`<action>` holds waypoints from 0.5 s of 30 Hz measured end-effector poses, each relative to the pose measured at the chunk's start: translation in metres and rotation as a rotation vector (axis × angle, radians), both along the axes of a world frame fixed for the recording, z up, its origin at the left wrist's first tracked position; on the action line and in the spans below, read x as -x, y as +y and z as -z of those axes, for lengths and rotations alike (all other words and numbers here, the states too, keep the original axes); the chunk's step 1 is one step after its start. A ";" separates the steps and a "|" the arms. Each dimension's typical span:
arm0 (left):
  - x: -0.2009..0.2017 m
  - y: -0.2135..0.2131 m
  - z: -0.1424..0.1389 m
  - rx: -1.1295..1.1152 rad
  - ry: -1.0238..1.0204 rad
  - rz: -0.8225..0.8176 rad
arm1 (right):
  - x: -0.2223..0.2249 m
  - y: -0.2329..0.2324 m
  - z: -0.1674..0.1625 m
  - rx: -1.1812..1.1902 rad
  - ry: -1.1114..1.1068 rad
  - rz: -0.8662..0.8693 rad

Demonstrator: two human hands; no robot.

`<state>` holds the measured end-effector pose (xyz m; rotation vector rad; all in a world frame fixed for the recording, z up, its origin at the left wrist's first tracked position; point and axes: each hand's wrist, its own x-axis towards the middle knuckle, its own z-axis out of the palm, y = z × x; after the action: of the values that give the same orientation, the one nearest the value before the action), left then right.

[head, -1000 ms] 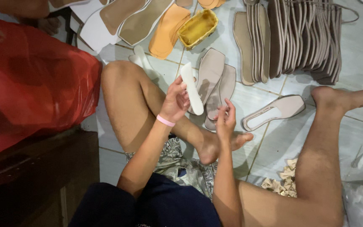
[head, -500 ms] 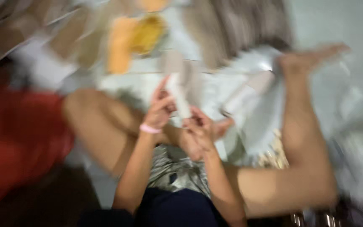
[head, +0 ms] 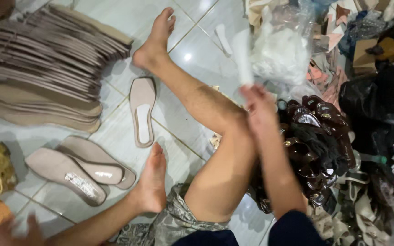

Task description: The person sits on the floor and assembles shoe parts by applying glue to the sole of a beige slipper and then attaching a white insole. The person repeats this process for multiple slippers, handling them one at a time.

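Right hand (head: 258, 107) raised above the right knee, arm running up from the lower edge of the view, grip clenched round the lower end of a pale sole strip (head: 242, 57). Strip held upright and blurred, tip up beside the clear plastic bag (head: 283, 50). Left hand (head: 17, 230) low in the bottom-left corner, fingers spread close to the tiled floor (head: 197, 50); blurred and half cut off, so cannot tell whether its grip is released or closed on anything.

Against the view a second ago: looking far more to the right now, with the heap of dark glossy shoe uppers (head: 318, 146) and scrap pile (head: 343, 27) come into sight. Hands then close together over the crossed legs, the left one holding the pale strip upright; now well apart, the strip in the right hand out toward the bag. Stack of grey insoles (head: 46, 77) shifted from upper right to upper left of the view. Single open-toed insole (head: 142, 111) lying flat between stack and shin, two more insoles (head: 78, 171) beside the left foot.
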<state>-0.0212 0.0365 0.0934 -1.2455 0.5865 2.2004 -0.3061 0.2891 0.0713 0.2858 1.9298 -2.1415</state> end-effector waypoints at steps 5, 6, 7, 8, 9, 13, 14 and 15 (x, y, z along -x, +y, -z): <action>-0.013 0.009 0.033 0.101 0.147 -0.035 | 0.074 -0.005 -0.026 -0.016 -0.117 0.027; -0.014 0.006 0.032 0.088 0.102 -0.011 | 0.073 -0.034 -0.035 0.006 -0.133 0.026; -0.015 0.004 0.028 0.075 0.057 0.004 | 0.067 -0.088 -0.034 0.035 -0.130 0.008; -0.014 0.003 0.026 0.078 0.022 0.023 | 0.062 -0.125 -0.041 0.066 -0.121 -0.012; -0.013 0.001 0.025 0.078 -0.017 0.036 | 0.052 -0.201 -0.024 0.093 -0.061 -0.065; -0.034 -0.042 0.037 -0.269 0.716 -0.620 | 0.021 -0.354 0.006 0.030 0.095 -0.246; -0.057 -0.063 0.039 -0.343 0.980 -0.849 | 0.008 -0.373 0.002 -0.193 0.265 -0.332; -0.087 -0.086 0.039 -0.381 1.256 -1.082 | -0.001 -0.382 0.003 -0.477 0.474 -0.420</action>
<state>0.0662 -0.0491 0.0547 0.3387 -0.2473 3.6338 -0.3047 -0.0933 0.0681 -0.5532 2.4672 -1.5516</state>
